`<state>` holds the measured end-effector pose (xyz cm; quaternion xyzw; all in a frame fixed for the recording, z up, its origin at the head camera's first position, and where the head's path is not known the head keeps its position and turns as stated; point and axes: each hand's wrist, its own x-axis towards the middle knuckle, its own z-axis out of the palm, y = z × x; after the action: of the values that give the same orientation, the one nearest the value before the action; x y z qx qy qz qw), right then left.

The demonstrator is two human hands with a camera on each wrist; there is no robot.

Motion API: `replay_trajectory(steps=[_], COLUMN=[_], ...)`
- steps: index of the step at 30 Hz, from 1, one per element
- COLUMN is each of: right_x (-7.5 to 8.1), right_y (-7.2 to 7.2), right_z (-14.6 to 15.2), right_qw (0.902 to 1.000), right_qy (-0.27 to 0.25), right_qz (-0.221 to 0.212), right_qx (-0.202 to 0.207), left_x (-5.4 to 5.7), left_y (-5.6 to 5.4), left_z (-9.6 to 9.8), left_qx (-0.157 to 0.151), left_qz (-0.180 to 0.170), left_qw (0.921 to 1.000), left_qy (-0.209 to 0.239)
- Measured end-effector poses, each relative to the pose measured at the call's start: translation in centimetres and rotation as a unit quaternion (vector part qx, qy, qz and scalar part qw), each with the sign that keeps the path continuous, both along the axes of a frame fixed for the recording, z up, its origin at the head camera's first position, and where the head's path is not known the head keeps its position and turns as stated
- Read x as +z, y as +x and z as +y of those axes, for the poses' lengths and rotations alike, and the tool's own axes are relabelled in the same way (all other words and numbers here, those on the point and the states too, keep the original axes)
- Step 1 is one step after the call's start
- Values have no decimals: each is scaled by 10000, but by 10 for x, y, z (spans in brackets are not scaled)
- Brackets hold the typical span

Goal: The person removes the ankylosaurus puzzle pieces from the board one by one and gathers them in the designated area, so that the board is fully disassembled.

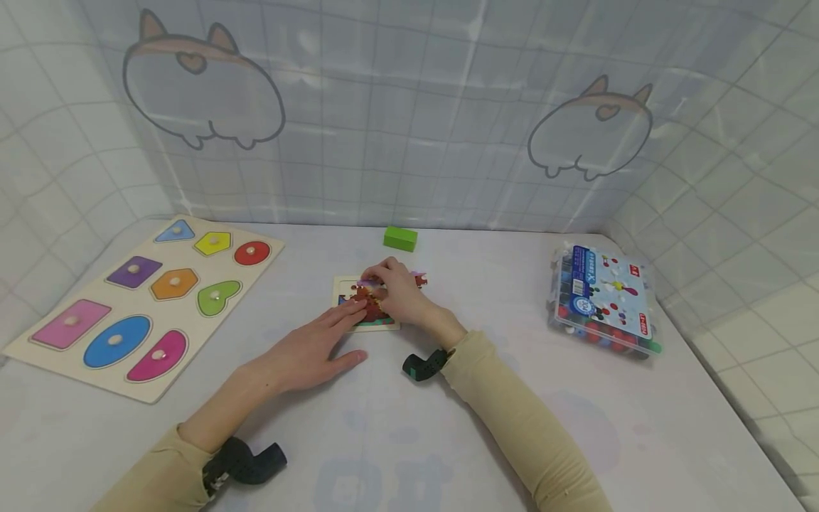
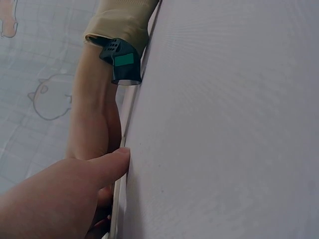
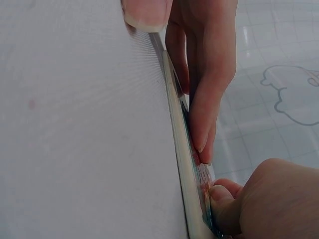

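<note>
Shape board (image 1: 182, 252) lies well left of the jigsaw tray (image 1: 387, 328), which is flat on the surface (image 1: 499, 284) under both hands. Left hand (image 1: 307, 348): fingers laid straight onto the tray from its near left, thumb spread off its near side, nothing gripped. Best used as a clamp: light, even pressure, so seated pieces (image 1: 375, 309) aren't shoved sideways. Right hand (image 1: 399, 288): set over the tray's far right part, fingers curled in, gap narrow; whether a piece is pinched can't be told, fingertips too hidden. Any piece should be turned until tabs match, lowered straight, then pressed flat; if resistance is felt, fit should be rechecked, not forced. Green block (image 1: 400, 239) sits beyond the tray, apart. Loose piece (image 1: 419, 279) shows at the tray's far right, beside the right hand; could be knocked. Plastic box (image 1: 604, 299) is well right of the tray.
</note>
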<state>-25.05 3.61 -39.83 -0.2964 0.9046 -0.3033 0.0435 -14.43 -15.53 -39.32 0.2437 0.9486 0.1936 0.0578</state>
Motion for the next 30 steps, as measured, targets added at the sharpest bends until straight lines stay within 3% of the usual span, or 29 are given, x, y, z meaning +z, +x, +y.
replay_trajectory(steps=[30], right_x=[0], right_y=[-1], right_z=[1], right_qw=[9997], right_qy=[-202], right_qz=[80], right_qx=[109], left_x=[0], left_y=[-1], left_z=[0], left_qx=[11], left_qz=[-38], left_qw=[10000], left_qy=[-10])
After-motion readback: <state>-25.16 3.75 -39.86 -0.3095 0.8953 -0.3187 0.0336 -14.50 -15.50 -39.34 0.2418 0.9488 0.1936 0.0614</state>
